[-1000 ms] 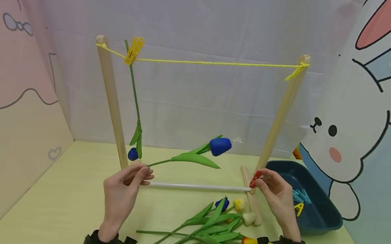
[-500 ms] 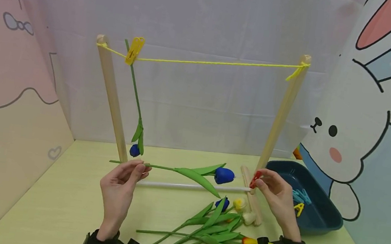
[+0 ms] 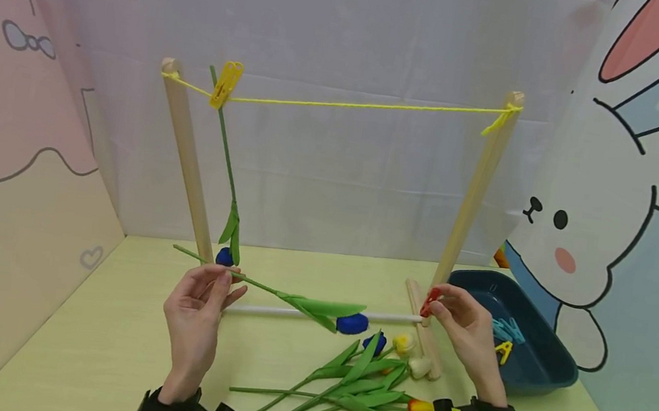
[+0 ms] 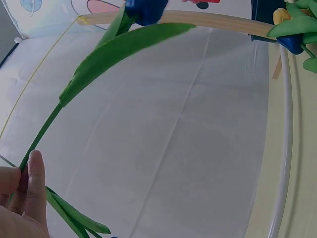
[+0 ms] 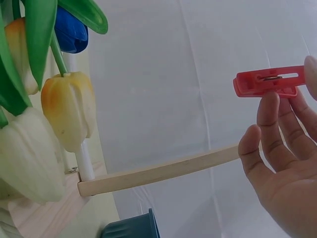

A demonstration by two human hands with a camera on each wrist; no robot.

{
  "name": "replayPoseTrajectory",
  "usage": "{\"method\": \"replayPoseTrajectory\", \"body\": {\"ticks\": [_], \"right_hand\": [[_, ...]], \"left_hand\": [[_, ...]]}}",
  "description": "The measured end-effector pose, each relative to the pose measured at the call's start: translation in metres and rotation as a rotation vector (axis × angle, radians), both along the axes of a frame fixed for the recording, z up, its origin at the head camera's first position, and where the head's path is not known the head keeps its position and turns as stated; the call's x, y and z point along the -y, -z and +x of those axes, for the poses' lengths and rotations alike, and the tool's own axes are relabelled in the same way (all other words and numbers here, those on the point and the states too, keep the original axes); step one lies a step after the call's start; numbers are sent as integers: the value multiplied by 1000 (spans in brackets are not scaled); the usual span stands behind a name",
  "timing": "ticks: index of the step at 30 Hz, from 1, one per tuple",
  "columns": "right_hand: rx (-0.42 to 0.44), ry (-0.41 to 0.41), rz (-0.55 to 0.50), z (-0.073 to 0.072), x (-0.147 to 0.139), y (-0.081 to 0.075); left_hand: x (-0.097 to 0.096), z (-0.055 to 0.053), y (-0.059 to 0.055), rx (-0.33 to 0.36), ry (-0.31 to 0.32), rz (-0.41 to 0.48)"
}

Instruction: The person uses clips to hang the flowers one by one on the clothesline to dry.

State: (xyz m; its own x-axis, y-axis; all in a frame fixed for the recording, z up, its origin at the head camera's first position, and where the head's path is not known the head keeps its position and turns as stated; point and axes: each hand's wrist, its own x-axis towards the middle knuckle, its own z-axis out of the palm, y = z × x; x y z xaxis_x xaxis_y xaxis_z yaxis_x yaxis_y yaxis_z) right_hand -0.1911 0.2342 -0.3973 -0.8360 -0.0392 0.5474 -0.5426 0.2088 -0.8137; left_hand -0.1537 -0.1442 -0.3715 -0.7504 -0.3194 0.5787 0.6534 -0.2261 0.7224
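The left hand (image 3: 194, 319) pinches the green stem of a blue tulip (image 3: 324, 308) between thumb and fingers; a length of bare stem projects to the left of the grip, and the bloom, far from it, slopes down to the right, probably from its own weight. The bloom appears in front of the white bar (image 3: 287, 311); the head view does not settle whether they touch. Behind this hand rises the left post (image 3: 188, 162), one of two supports between which the yellow line (image 3: 365, 106) is tied. Near that post, a yellow peg (image 3: 227, 85) clamps a second tulip (image 3: 228, 146) by the stem's end, so that it hangs bloom downward. Below, further tulips (image 3: 371, 398) lie overlapped on the table (image 3: 75, 346), most blooms to the right. The right hand (image 3: 467, 336) pinches a red peg (image 3: 430, 302) between thumb and fingers, one end projecting beyond them; whether its mouth is spread cannot be told. It appears beside the foot of the right post (image 3: 474, 188). Farther right, a tub (image 3: 554, 377) keeps blue pegs (image 3: 509, 330) and another yellow one together.
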Motion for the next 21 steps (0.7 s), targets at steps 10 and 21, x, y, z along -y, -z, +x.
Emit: {"method": "replayPoseTrajectory", "body": {"ticks": [10, 21], "right_hand": [[-1, -1, 5, 1, 0, 0], [-4, -8, 3, 1, 1, 0]], "left_hand": [[-1, 1, 0, -9, -93, -99], [12, -19, 31, -68, -36, -237]]}}
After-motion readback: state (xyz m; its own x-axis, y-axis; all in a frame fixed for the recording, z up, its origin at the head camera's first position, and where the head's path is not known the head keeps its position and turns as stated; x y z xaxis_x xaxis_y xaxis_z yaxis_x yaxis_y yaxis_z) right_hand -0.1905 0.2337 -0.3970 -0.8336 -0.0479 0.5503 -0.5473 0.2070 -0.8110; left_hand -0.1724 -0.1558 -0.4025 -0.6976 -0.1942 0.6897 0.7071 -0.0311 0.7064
